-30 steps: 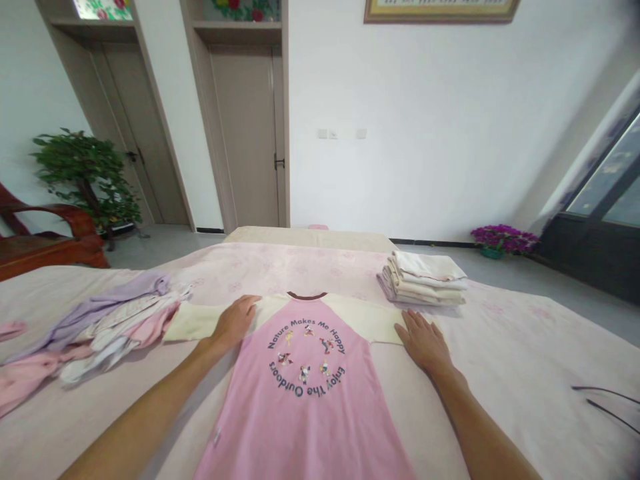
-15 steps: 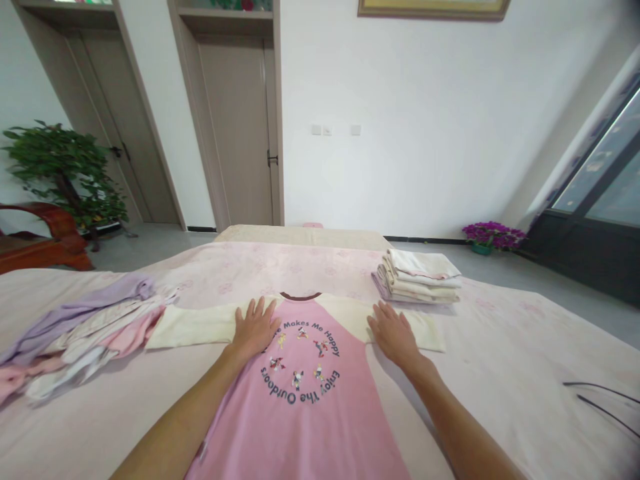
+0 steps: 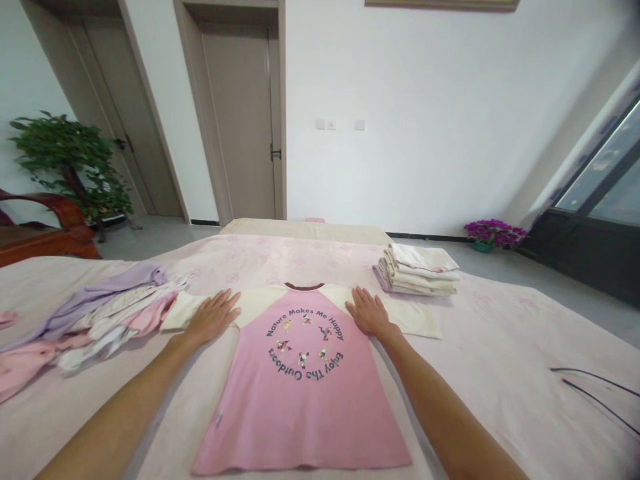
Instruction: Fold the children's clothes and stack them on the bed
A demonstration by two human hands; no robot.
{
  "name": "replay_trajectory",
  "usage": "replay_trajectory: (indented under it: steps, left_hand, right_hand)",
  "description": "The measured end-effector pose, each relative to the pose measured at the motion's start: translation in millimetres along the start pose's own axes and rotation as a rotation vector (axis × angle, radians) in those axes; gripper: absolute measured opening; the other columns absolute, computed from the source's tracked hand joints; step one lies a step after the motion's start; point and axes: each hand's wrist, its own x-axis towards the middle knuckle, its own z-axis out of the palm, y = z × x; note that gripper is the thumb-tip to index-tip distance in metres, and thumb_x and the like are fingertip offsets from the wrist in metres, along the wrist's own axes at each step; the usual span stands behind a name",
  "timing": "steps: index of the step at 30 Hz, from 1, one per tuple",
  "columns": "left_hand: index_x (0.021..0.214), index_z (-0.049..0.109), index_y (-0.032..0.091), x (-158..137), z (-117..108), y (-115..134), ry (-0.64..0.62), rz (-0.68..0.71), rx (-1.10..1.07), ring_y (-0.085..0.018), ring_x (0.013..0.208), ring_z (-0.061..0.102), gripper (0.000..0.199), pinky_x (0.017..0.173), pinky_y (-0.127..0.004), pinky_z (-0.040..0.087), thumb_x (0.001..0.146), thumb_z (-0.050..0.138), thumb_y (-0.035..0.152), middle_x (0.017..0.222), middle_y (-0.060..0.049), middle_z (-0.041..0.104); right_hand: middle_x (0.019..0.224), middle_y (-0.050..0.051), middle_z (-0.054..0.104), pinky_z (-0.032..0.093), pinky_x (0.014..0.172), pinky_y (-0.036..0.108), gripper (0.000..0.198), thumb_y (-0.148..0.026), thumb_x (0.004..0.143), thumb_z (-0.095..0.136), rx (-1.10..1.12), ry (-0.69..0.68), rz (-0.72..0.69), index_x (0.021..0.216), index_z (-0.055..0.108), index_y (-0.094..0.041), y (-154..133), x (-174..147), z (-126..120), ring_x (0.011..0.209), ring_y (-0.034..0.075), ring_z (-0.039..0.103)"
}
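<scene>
A pink long-sleeved shirt point(image 3: 305, 413) with cream sleeves, a dark red collar and a printed ring of words and small figures lies spread flat, collar away from me. My left hand point(image 3: 214, 316) rests flat on the left sleeve, covering its middle. On the right shoulder, where pink meets cream, my right hand point(image 3: 369, 312) presses with its fingers stretched out. Neither hand grips the cloth. Left of the shirt lies a loose heap of clothes point(image 3: 107, 310) in lilac, white and pink, touching the left cuff. Beyond the right sleeve stands a stack of folded clothes point(image 3: 419, 270).
A pale pink patterned cloth point(image 3: 500, 333) covers the broad surface under everything. Two thin dark rods point(image 3: 595, 377) lie at its right edge. Farther off are a wooden chair point(image 3: 55, 223), a leafy plant point(image 3: 67, 160), purple flowers point(image 3: 495, 232) and a door point(image 3: 240, 120).
My left hand has slid left from the shoulder onto the sleeve. My right hand has shifted slightly inward toward the collar. With the view tilted, the shirt's bottom hem now shows.
</scene>
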Motion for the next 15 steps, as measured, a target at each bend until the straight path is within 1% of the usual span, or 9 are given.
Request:
replay_trajectory:
  steps: [2,3,5,6,7,9,11,13,15]
  left_hand:
    - [0.151,0.036,0.021,-8.6,-8.0,-5.4,-0.004,-0.105,0.020,-0.029,0.146,0.026,0.056,0.116,-0.049,0.021,0.100,0.030,0.043,0.159,-0.012,0.030]
    - [0.149,0.039,0.019,-12.6,-13.2,-1.5,0.003,-0.157,0.031,-0.031,0.145,0.028,0.055,0.115,-0.052,0.021,0.100,0.031,0.041,0.157,-0.015,0.033]
    - [0.145,0.043,0.013,-21.3,-23.9,19.8,0.039,-0.225,0.051,-0.035,0.144,0.028,0.053,0.113,-0.055,0.022,0.099,0.032,0.036,0.154,-0.019,0.036]
    - [0.146,0.041,0.010,-27.0,-28.3,36.4,0.056,-0.218,0.047,-0.035,0.145,0.027,0.054,0.114,-0.054,0.021,0.099,0.030,0.034,0.155,-0.020,0.035]
    - [0.147,0.039,0.012,-34.1,-31.8,56.0,0.064,-0.183,0.036,-0.033,0.145,0.026,0.054,0.116,-0.051,0.020,0.099,0.028,0.035,0.156,-0.018,0.035]
    - [0.149,0.037,0.012,-53.5,-34.8,98.9,0.081,-0.044,-0.072,-0.031,0.147,0.025,0.057,0.117,-0.046,0.021,0.100,0.026,0.039,0.156,-0.016,0.035]
    - [0.151,0.033,0.015,-78.9,-33.1,137.7,0.063,0.089,-0.179,-0.027,0.147,0.025,0.058,0.118,-0.043,0.022,0.101,0.022,0.043,0.157,-0.013,0.033]
    - [0.152,0.031,0.017,-105.8,-29.2,162.8,0.034,0.160,-0.222,-0.028,0.148,0.022,0.061,0.118,-0.045,0.020,0.101,0.024,0.049,0.159,-0.013,0.029]
    - [0.154,0.029,0.018,-128.3,-26.1,170.9,0.010,0.178,-0.198,-0.030,0.149,0.018,0.065,0.119,-0.049,0.016,0.099,0.027,0.053,0.161,-0.013,0.024]
  right_hand:
    - [0.162,0.012,0.017,0.012,0.117,0.051,0.066,-0.050,0.101,0.022,-0.001,-0.030,0.061,0.155,0.023,-0.013,-1.1,-1.0,-7.1,0.149,0.026,0.014]
    - [0.162,0.013,0.019,0.011,0.117,0.052,0.066,-0.050,0.100,0.022,0.003,-0.036,0.091,0.155,0.024,-0.013,-6.3,-2.4,-11.6,0.149,0.026,0.014]
    - [0.161,0.015,0.019,0.011,0.117,0.052,0.067,-0.050,0.101,0.021,0.008,-0.024,0.121,0.155,0.023,-0.011,-25.1,-9.0,-21.0,0.149,0.027,0.012]
    - [0.161,0.016,0.019,0.011,0.117,0.052,0.067,-0.050,0.101,0.021,0.013,-0.008,0.105,0.155,0.023,-0.010,-38.1,-14.7,-25.2,0.150,0.027,0.012]
    - [0.161,0.016,0.019,0.011,0.117,0.051,0.067,-0.049,0.101,0.021,0.020,0.009,0.073,0.155,0.023,-0.010,-52.7,-22.2,-28.8,0.150,0.027,0.012]
    - [0.161,0.015,0.020,0.015,0.117,0.051,0.066,-0.049,0.101,0.022,0.039,0.031,-0.027,0.154,0.024,-0.010,-84.1,-42.6,-33.2,0.149,0.028,0.014]
    - [0.161,0.015,0.021,0.017,0.117,0.050,0.066,-0.048,0.100,0.025,0.051,0.066,-0.151,0.154,0.026,-0.010,-113.1,-68.5,-33.4,0.149,0.028,0.014]
    - [0.161,0.014,0.020,0.017,0.118,0.050,0.065,-0.047,0.101,0.026,0.062,0.123,-0.225,0.154,0.027,-0.010,-133.8,-96.3,-29.6,0.149,0.028,0.014]
    - [0.161,0.014,0.021,0.017,0.118,0.049,0.065,-0.047,0.101,0.025,0.077,0.171,-0.265,0.154,0.026,-0.010,-142.2,-121.4,-23.0,0.149,0.028,0.015]
